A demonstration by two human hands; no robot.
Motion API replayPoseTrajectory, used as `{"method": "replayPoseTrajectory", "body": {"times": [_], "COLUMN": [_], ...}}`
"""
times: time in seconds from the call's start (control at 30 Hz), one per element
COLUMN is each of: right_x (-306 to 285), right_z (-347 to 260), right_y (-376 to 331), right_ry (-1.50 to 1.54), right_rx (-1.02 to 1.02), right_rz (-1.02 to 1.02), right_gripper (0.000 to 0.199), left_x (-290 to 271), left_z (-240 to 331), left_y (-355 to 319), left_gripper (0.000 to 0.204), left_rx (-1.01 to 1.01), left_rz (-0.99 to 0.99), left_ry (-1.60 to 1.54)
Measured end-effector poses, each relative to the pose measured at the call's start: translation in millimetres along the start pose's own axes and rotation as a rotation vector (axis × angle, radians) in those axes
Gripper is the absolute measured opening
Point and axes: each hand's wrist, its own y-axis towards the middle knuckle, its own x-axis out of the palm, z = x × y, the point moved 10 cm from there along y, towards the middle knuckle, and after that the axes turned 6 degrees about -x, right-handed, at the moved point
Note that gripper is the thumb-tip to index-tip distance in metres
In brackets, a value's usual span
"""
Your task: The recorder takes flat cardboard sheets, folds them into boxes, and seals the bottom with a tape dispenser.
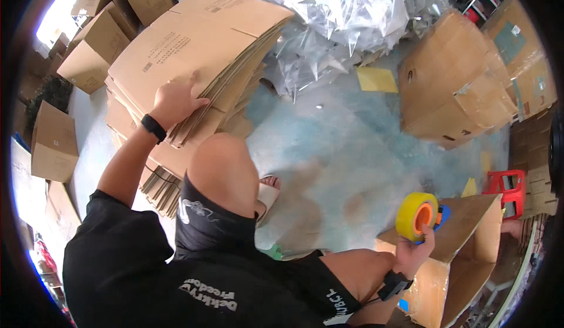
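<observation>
A heap of crumpled clear plastic bags (329, 16) fills the top of the view and spills down to the right edge of the stack of flat cardboard sheets (194, 57), which leans at the upper left. Behind the stack, folded boxes (94, 52) crowd the far left corner, and another box (53, 143) lies by the left rim. On the right, a large brown box (452, 81) sits on the floor, with more flattened cardboard along the right edge and a red plastic stool (506, 190) just below it. A yellow sheet (376, 79) lies on the floor between the plastic heap and the large box. The pale blue floor (341, 146) is open in the middle, from the person's bare knee (220, 169) and sandal (267, 194) across to the large box; that is the only free room. The left hand (173, 100) reaches up and forward, arm nearly straight, a black band at the wrist, palm pressed on the top sheets with fingers curled over their lower edge. The right hand (413, 250) is raised at the lower right, fingers closed around a tape dispenser with a yellow roll (418, 216), held just above the flap of an open box (464, 234) beside the right knee.
</observation>
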Motion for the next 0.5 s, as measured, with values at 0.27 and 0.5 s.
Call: {"method": "replayPoseTrajectory", "body": {"times": [0.27,0.5], "right_x": [-3.3,-23.4], "right_z": [-2.4,-18.8], "right_y": [-10.5,-14.7], "right_ry": [-0.019,-0.026], "right_rx": [-0.030,-0.095], "right_rz": [-0.008,0.004], "right_gripper": [0.051,0.056], "left_x": [10.3,11.4], "left_z": [-37.5,-47.5], "left_y": [-4.0,-20.1], "left_gripper": [0.079,0.064], "left_rx": [0.065,0.097], "left_rz": [0.054,-0.012], "left_ry": [-0.071,-0.103]}}
